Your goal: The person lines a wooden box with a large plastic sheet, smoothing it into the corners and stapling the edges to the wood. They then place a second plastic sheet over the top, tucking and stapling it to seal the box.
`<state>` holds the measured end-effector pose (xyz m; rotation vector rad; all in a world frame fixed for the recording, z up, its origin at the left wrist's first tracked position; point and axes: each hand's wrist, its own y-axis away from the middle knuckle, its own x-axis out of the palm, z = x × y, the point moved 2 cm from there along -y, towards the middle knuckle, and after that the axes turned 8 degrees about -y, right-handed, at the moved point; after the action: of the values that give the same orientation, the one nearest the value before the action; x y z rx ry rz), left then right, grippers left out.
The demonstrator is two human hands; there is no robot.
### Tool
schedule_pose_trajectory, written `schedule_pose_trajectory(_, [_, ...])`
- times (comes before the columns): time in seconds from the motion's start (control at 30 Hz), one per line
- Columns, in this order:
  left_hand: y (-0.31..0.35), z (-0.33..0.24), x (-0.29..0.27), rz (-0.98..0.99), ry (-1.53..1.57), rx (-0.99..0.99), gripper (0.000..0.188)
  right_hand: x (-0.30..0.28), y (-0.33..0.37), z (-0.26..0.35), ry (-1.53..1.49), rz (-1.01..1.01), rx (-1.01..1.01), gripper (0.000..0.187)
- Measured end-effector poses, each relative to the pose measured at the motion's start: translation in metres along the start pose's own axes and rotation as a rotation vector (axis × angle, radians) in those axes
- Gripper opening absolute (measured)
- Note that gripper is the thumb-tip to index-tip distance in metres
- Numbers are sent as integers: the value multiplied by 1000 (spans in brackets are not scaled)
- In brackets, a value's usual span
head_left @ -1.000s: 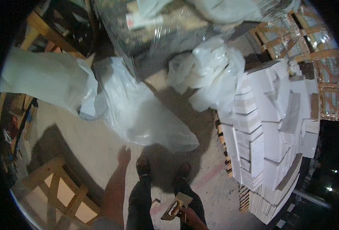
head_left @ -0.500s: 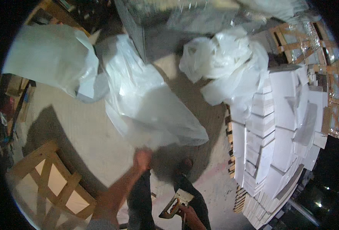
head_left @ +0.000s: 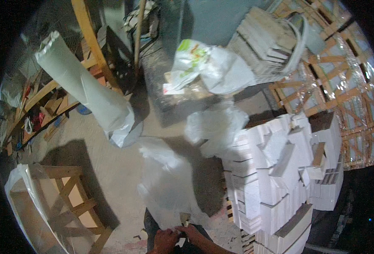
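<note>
A crumpled, translucent plastic sheet (head_left: 168, 186) hangs and spreads over the floor in front of me, its near end reaching my hands. My left hand (head_left: 166, 240) is closed at the sheet's near edge, its fingers curled. Right beside it, my right hand (head_left: 192, 235) is closed too, the two thumbs almost meeting. From between the hands pokes a small tan piece (head_left: 185, 218), seemingly part of the hand tool with a looped handle. A small white piece shows below the fingers. The grips themselves are partly hidden.
Stacked white slabs (head_left: 271, 169) stand on a pallet to the right. More plastic (head_left: 216, 122) lies ahead, before a dark platform bearing a bag (head_left: 212, 63). At left are a wooden frame (head_left: 72, 203) and a tall plastic roll (head_left: 81, 84). Wrapped crates (head_left: 343, 93) stand at far right.
My left hand has drawn back toward my body with the plastic sheet's end. My right hand has come up beside it. The view has tilted up, showing more of the background.
</note>
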<state>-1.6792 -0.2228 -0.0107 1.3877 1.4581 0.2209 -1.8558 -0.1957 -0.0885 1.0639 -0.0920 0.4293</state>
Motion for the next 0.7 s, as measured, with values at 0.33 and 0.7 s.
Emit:
schedule_pose_trajectory(0.33, [81, -140, -17, -1017, 572, -410, 66, -29, 147, 70, 493, 5, -184, 46])
schedule_pose_trajectory(0.7, [123, -150, 70, -1207, 328, -822, 51, 26, 252, 89, 582, 528, -322, 51])
